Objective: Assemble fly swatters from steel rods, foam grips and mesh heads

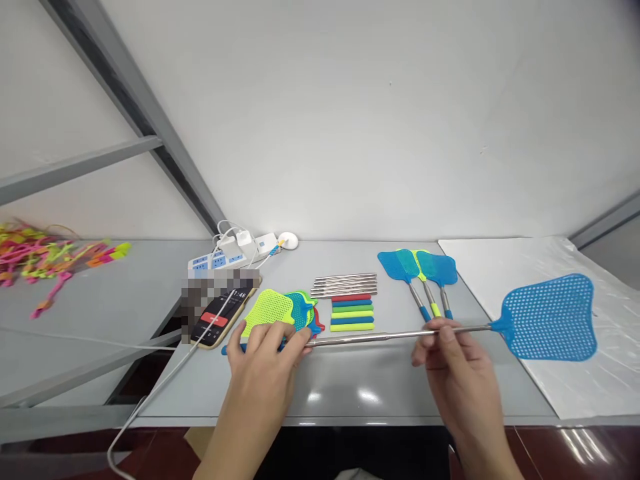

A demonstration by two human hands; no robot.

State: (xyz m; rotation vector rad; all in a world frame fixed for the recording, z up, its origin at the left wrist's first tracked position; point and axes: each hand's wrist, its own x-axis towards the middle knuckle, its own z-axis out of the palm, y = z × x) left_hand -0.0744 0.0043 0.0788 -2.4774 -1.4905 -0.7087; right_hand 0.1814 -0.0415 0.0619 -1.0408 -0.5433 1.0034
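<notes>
A long blue fly swatter (400,336) is held level across the lower middle of the frame, just above the counter (350,387). Its steel rod runs right to a perforated mesh head (550,319), which reaches over a white plastic sheet (590,393). The right hand (450,353) pinches the rod near the head between the thumb and curled fingers. The left hand (265,357) is closed around the far end of the swatter, and a blue end piece (229,350) pokes out beyond it. This two-handed hold looks steady: it keeps the rod straight and the head clear of the things nearby.

Just above the left hand sits a pile of swatter heads (295,312) in lime, blue and red. To its right lie a row of steel rods (345,285) and a stack of coloured handle grips (353,313). Three assembled swatters (417,270) lie further right, their heads together. Left of the pile are a partly blurred phone (220,320) and a power strip (215,263) with white chargers (240,243). A tangle of pink and yellow plastic pieces (45,260) sits at the upper left of the frame.
</notes>
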